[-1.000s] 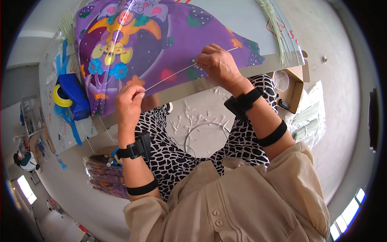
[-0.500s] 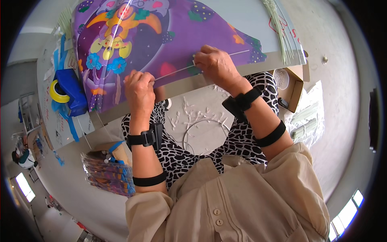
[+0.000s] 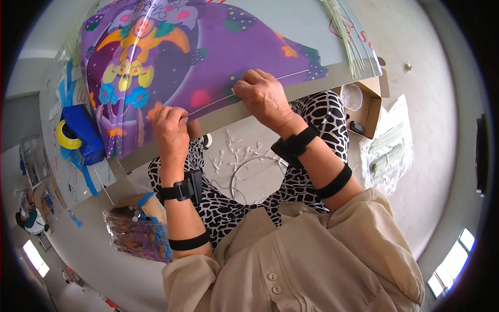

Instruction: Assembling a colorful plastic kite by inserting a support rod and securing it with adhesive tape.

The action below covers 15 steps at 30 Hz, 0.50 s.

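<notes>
1. 2 hands near centre: left hand (image 3: 172, 131), right hand (image 3: 262, 97), both closed, pinching rod.
2. 1 white rod (image 3: 212, 104): spans between hands, extends past right.
3. 1 purple sheet (image 3: 218, 65): mostly beyond hands, upper left to centre.

Left of centre, the left hand (image 3: 172, 130) is now closer to the right hand (image 3: 262, 97); upper right of centre, the stick (image 3: 293, 74) ends nearer the right corner of the sheet (image 3: 223, 57).

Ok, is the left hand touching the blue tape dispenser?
Apart. The head view shows part of the purple sheet lying between the left hand and the blue tape dispenser, with a plain gap.
</notes>
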### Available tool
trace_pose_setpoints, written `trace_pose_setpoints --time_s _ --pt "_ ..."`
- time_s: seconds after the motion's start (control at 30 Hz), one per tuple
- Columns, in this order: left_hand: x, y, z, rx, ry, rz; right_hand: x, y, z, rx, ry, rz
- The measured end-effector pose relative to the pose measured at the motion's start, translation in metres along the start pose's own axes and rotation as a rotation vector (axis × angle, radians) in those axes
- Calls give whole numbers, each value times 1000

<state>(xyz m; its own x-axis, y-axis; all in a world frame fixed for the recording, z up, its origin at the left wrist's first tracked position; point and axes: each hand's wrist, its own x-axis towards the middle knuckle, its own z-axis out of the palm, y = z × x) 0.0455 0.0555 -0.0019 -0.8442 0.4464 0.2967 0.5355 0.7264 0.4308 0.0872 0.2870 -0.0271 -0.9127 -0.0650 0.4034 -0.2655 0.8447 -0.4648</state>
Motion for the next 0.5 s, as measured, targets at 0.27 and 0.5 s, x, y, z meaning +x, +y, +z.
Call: trace_pose_setpoints --time_s 0.27,0.5 --pt "3 5 5 8 -15 20 -3 1 1 19 38 12" --pt "4 12 7 -27 -34 -36 -3 2 1 24 51 13"
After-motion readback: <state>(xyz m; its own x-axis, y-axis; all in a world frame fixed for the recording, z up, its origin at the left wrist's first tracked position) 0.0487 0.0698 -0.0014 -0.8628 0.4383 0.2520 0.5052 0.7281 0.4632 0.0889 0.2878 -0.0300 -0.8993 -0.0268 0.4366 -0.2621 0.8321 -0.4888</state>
